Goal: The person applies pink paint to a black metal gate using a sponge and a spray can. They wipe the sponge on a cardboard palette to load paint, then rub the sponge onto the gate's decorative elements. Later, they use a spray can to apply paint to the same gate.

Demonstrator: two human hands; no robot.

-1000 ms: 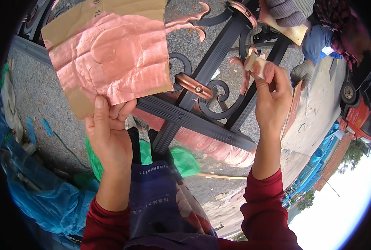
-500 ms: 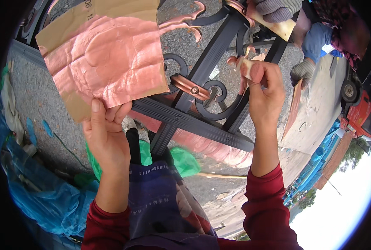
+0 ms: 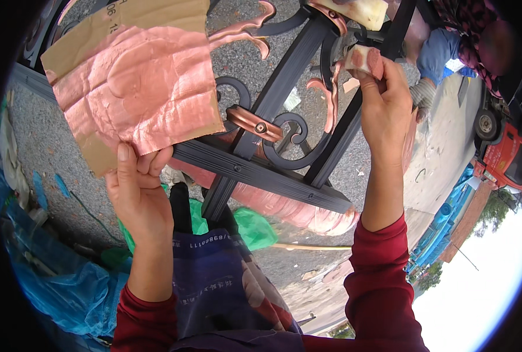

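My left hand (image 3: 140,202) pinches the lower edge of a cardboard sheet (image 3: 140,76) coated with wet-looking copper-pink paint. Between the thumb and fingers of my right hand (image 3: 387,114) is a small cream sponge (image 3: 365,58) with copper-pink stains. The sponge is over the black metal railing (image 3: 231,164). Just below and left of it, a copper-coloured leaf-shaped end (image 3: 330,101) rises from a black scroll (image 3: 299,146). A copper collar (image 3: 254,122) wraps an upright bar in the middle. Another copper forked leaf end (image 3: 249,34) shows beside the cardboard.
At the upper right a co-worker's gloved hand (image 3: 425,94) is close by. A larger cream sponge-like piece (image 3: 369,12) is at the top edge. Blue plastic sheeting (image 3: 61,281), a green bag (image 3: 255,229) and a pink-smeared long bundle (image 3: 308,217) lie around the railing. A red vehicle (image 3: 510,152) stands far right.
My right hand has lifted the sponge up and right, away from the leaf end. The cardboard has shifted slightly left in view. A co-worker's gloved hand at the top has left the view.
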